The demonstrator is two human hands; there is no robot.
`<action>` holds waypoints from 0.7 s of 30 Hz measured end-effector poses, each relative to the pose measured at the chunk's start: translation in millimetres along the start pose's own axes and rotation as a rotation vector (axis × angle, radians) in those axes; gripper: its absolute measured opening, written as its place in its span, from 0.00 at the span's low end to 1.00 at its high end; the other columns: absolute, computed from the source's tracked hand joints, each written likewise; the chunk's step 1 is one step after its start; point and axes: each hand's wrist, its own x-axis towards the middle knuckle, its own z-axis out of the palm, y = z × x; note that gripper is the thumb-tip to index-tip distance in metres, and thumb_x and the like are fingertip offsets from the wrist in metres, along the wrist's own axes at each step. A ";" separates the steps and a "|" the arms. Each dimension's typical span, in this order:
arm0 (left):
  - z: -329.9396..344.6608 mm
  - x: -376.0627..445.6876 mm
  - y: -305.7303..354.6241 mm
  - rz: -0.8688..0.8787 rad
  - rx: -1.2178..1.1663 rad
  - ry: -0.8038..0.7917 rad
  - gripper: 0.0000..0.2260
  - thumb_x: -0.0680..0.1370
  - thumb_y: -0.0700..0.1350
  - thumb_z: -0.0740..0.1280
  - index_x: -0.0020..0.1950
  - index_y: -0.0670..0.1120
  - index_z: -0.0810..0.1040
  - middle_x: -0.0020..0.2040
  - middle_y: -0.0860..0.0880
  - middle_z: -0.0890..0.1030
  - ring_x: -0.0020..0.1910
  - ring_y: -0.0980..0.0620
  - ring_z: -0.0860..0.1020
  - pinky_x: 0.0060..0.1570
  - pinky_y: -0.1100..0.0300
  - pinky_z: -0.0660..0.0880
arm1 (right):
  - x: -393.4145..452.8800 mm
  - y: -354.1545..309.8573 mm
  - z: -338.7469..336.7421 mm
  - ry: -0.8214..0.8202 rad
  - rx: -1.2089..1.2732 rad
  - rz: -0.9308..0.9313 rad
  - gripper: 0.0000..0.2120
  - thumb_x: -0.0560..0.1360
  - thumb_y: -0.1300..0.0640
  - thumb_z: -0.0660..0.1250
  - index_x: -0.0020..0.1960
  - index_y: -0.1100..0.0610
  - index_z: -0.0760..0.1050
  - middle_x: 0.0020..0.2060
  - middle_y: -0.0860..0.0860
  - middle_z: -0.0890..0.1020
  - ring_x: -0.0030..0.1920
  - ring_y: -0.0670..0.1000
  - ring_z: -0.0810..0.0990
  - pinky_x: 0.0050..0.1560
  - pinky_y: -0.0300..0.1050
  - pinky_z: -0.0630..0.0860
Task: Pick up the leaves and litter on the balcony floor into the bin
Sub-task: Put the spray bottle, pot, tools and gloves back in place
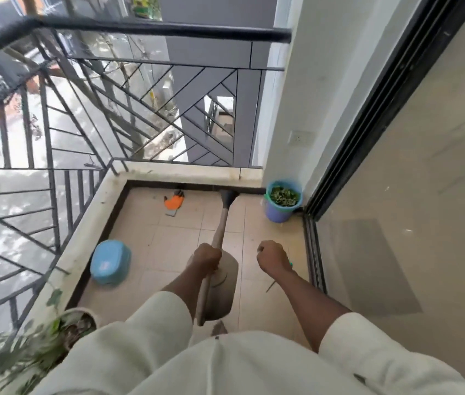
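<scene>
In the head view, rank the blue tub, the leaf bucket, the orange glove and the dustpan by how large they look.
1. Dustpan, though it is held near the camera, which inflates it.
2. Blue tub and leaf bucket look about alike; the bucket stands farther off, so I won't rank them.
3. Orange glove, clearly smallest.

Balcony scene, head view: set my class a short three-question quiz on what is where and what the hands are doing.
1. True or false: the bin already holds green leaves.
2. Which hand grips the long handle? A) left hand B) right hand
3. Fill in: the orange glove lies on the floor near the far ____.

Key
1. True: green leaves show inside it, in the corner by the wall.
2. A. The right hand is fisted; something green pokes out, but what it is cannot be told.
3. Edge, just under the railing.
</scene>
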 end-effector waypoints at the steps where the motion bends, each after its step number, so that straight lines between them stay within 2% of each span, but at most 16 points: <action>1: -1.7 21.3 14.0 0.005 0.024 -0.001 0.06 0.72 0.40 0.64 0.44 0.38 0.76 0.36 0.41 0.82 0.34 0.44 0.83 0.38 0.49 0.82 | 19.0 -8.5 -6.9 -0.003 0.021 0.010 0.12 0.74 0.63 0.61 0.53 0.60 0.81 0.53 0.59 0.82 0.53 0.62 0.80 0.48 0.47 0.76; 5: -3.3 65.3 60.5 0.026 0.142 0.020 0.06 0.72 0.43 0.65 0.41 0.41 0.75 0.33 0.44 0.83 0.33 0.45 0.84 0.39 0.48 0.83 | 68.7 -24.9 -23.5 -0.013 0.075 0.052 0.12 0.72 0.63 0.61 0.50 0.59 0.81 0.50 0.59 0.83 0.50 0.61 0.81 0.43 0.46 0.76; 7: -3.1 78.7 88.3 0.040 0.162 0.018 0.05 0.75 0.42 0.65 0.43 0.40 0.75 0.36 0.44 0.82 0.35 0.45 0.83 0.39 0.52 0.83 | 95.7 -28.5 -31.2 -0.022 0.085 0.069 0.12 0.74 0.63 0.61 0.51 0.59 0.81 0.50 0.59 0.82 0.49 0.61 0.80 0.40 0.44 0.73; 11: 1.3 111.4 135.9 0.034 0.185 -0.015 0.07 0.77 0.38 0.64 0.50 0.36 0.76 0.40 0.41 0.80 0.38 0.45 0.82 0.31 0.57 0.77 | 152.5 -31.7 -45.9 -0.034 0.092 0.088 0.13 0.73 0.63 0.61 0.52 0.58 0.81 0.53 0.58 0.82 0.52 0.60 0.80 0.41 0.42 0.71; 16: 21.9 174.8 182.7 0.016 0.226 -0.049 0.08 0.77 0.38 0.62 0.52 0.34 0.77 0.47 0.38 0.82 0.34 0.48 0.80 0.23 0.61 0.70 | 239.5 -31.8 -65.6 -0.072 0.104 0.096 0.14 0.73 0.63 0.61 0.55 0.57 0.81 0.56 0.57 0.82 0.55 0.59 0.80 0.47 0.44 0.73; 19: 39.1 215.1 206.3 -0.029 0.264 -0.055 0.10 0.77 0.39 0.62 0.52 0.34 0.77 0.47 0.39 0.82 0.38 0.46 0.81 0.26 0.59 0.74 | 294.1 -29.0 -75.4 -0.118 0.130 0.114 0.14 0.73 0.63 0.60 0.54 0.57 0.81 0.55 0.57 0.82 0.55 0.59 0.80 0.45 0.42 0.72; 21: 53.3 248.7 220.6 -0.071 0.283 -0.057 0.12 0.76 0.41 0.62 0.52 0.34 0.78 0.46 0.39 0.82 0.44 0.43 0.82 0.37 0.53 0.80 | 334.0 -25.5 -81.6 -0.151 0.142 0.141 0.13 0.72 0.63 0.60 0.52 0.56 0.81 0.53 0.56 0.82 0.53 0.58 0.80 0.43 0.41 0.71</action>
